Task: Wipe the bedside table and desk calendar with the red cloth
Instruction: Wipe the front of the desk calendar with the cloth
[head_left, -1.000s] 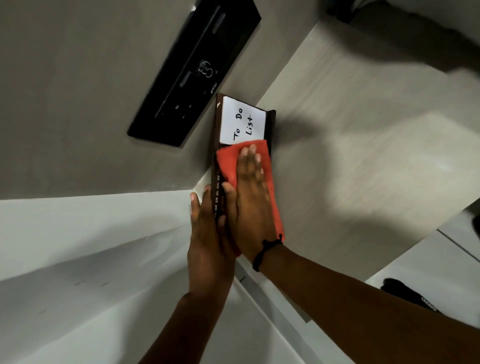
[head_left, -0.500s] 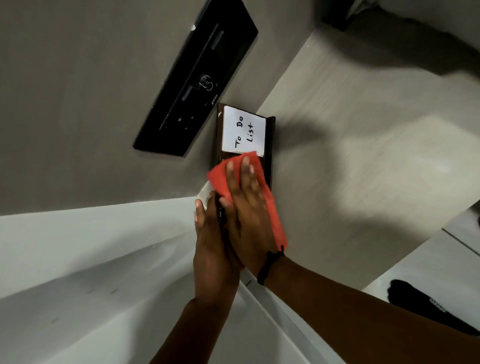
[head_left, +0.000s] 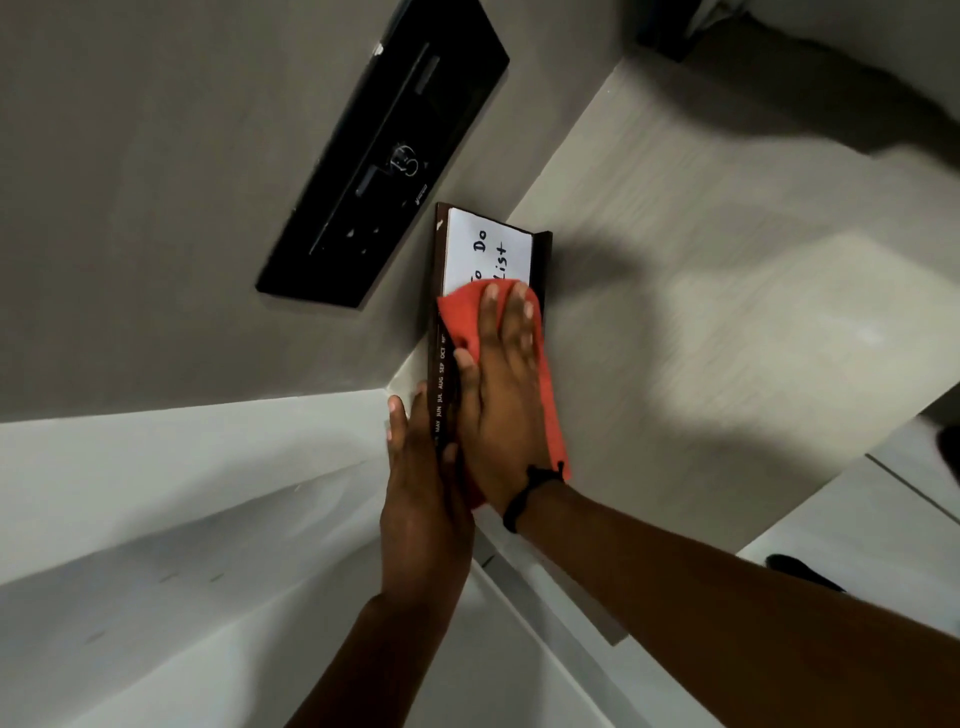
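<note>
A dark brown desk calendar (head_left: 543, 260) with a white "To Do List" page and month tabs along its left edge stands on the light wood bedside table (head_left: 701, 312). My right hand (head_left: 501, 395) lies flat on the red cloth (head_left: 553, 410) and presses it against the calendar's face, covering the lower part of the page. My left hand (head_left: 421, 493) holds the calendar's near left edge, fingers straight along the spine.
A black switch panel (head_left: 384, 156) is set into the grey wall left of the calendar. White bedding (head_left: 182, 519) fills the lower left. A dark object (head_left: 800, 569) lies on the floor at lower right.
My right hand slid the red cloth toward me down the calendar, then back up over the page's lower part. My left hand stayed on the calendar's edge.
</note>
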